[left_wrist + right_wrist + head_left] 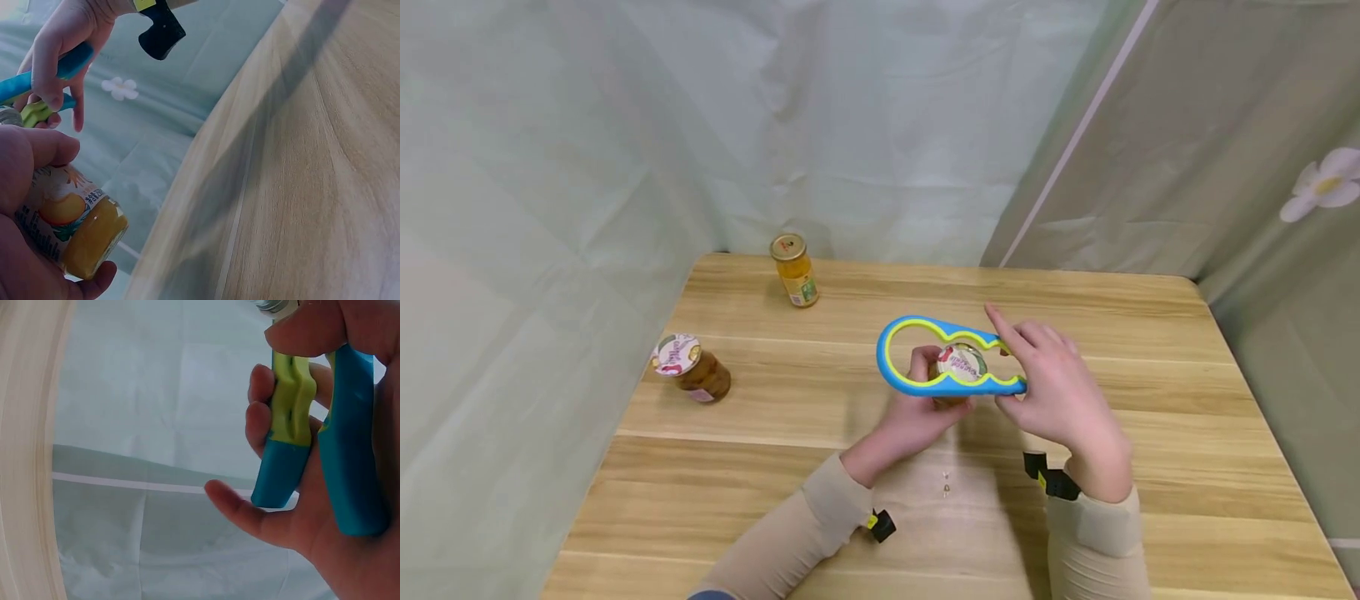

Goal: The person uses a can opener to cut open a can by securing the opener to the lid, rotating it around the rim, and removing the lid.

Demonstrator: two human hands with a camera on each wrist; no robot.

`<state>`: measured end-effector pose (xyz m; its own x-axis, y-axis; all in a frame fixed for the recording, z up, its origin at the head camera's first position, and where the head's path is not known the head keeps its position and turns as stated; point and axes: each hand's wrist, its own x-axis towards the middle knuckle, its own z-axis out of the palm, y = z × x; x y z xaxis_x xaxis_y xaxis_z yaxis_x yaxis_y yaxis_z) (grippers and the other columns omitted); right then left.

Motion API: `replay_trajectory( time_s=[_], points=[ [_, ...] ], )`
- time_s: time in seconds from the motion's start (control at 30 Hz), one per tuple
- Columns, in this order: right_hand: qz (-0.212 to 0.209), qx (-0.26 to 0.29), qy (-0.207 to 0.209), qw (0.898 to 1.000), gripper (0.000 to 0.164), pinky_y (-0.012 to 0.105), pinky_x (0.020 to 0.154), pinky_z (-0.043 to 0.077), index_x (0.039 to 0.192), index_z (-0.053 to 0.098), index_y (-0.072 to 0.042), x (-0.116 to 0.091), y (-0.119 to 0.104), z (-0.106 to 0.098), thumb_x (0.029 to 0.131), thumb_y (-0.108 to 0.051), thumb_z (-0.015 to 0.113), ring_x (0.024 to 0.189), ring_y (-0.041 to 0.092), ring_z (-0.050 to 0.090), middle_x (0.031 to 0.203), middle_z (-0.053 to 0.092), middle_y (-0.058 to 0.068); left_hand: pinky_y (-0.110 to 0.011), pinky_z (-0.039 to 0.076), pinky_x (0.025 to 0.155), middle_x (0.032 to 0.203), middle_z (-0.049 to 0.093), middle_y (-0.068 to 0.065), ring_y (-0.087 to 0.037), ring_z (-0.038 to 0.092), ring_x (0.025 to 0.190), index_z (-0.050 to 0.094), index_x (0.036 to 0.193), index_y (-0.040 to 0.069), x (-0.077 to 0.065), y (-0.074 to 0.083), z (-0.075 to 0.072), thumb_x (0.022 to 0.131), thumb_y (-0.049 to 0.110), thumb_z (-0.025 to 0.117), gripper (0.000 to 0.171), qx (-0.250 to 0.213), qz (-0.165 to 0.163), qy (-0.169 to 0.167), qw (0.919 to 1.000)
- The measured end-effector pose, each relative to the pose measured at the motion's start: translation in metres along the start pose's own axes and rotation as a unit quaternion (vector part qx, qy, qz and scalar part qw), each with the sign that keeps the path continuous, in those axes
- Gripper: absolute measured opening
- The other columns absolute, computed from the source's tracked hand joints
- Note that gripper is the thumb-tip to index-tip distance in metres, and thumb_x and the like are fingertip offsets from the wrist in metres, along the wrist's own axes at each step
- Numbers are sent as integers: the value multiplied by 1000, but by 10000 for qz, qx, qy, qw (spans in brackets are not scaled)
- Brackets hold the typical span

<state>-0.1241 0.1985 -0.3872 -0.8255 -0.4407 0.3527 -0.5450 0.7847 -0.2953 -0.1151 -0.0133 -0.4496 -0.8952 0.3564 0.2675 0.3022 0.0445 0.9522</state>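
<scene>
Blue and yellow-green was the tool (951, 388), and from my distant place I saw the right hand (1056, 387) grasping its handle end at the right. The left hand (913, 421) had its fingers around a glass jar (72, 219), held above the middle of the table (685, 483). In the head view its patterned lid (961, 361) showed through the tool's opening; whether the wavy edge touched it, I could not tell. I judged that the tool could slip if it sat crooked on the lid, and that the jar could turn in the fingers if their hold was too weak. A gold-lidded jar (795, 271) stood at the far left, and a dark-filled jar (700, 379) nearer, by the left edge. Both were well apart from the hands; only the tool partly covered the held jar.
</scene>
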Motion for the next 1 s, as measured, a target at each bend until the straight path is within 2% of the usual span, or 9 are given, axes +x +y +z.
replay_trajectory(
  time_s=[0.27, 0.6, 0.8, 1.0],
  points=[
    [195, -115, -346, 9991, 104, 56, 91, 40, 157, 26, -27, -2, -5, -1, 65, -20, 74, 98, 23, 49, 103, 55, -1, -37, 50, 93, 122, 49, -11, -17, 52, 113, 32, 127, 4, 2, 4, -5, 81, 0, 77, 64, 136, -17, 66, 9999],
    [247, -214, -511, 9982, 95, 61, 94, 41, 156, 30, -26, -3, -15, 0, 70, -23, 70, 99, 24, 50, 108, 57, 1, -34, 54, 88, 121, 54, -12, -19, 55, 109, 34, 126, 2, 1, 7, -10, 81, -2, 76, 62, 66, 50, 166, 9998],
    [276, -152, -507, 9982, 97, 60, 91, 43, 156, 28, -29, -4, -16, 1, 72, -28, 75, 97, 24, 52, 105, 59, 2, -33, 55, 86, 119, 54, -11, -18, 56, 106, 34, 127, 2, 2, 5, -12, 80, -6, 75, 63, 1, 51, 160, 9999],
    [306, -150, -398, 9986, 100, 60, 88, 44, 156, 31, -30, -5, -15, 0, 70, -30, 82, 103, 27, 54, 109, 61, 5, -33, 54, 87, 119, 53, -10, -21, 56, 107, 35, 126, 2, 2, 4, -13, 78, -7, 75, 64, -2, 95, 187, 9998]
  ],
)
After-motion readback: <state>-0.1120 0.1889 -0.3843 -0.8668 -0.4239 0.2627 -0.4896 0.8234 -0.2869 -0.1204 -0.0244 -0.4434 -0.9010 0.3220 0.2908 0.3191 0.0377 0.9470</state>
